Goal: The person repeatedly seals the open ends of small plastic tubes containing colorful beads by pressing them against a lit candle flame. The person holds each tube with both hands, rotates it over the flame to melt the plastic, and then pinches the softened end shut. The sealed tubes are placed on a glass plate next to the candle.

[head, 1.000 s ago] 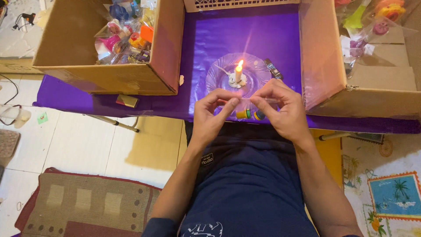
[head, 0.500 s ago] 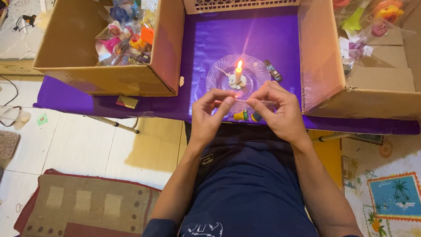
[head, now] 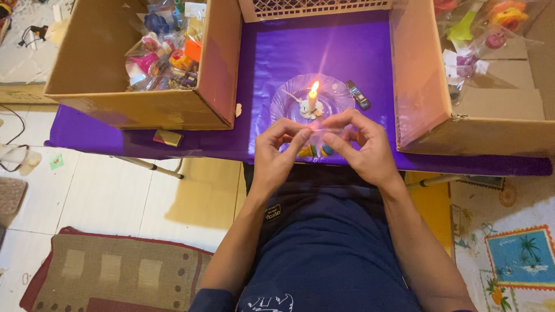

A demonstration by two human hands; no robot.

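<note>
My left hand (head: 277, 151) and my right hand (head: 361, 147) pinch the two ends of a small clear plastic bag (head: 317, 134), stretched between the fingertips. Small yellow and blue toys (head: 315, 151) show below it, between the hands. Just beyond the fingers a lit white candle (head: 313, 99) stands upright on a clear glass plate (head: 283, 104). The plate rests on a purple table cover (head: 289, 52). The bag's top edge sits close to the plate's near rim.
An open cardboard box (head: 144, 107) with bagged colourful toys stands left of the plate. Another cardboard box (head: 422, 86) with toy bags stands right. A small dark lighter (head: 358, 95) lies beside the plate. A white lattice basket (head: 315, 7) is behind. A small yellow object (head: 167, 137) lies near the left box.
Both hands have crept slightly toward the candle with the clear bag held between them; the fingers have shifted along the bag's edge.
</note>
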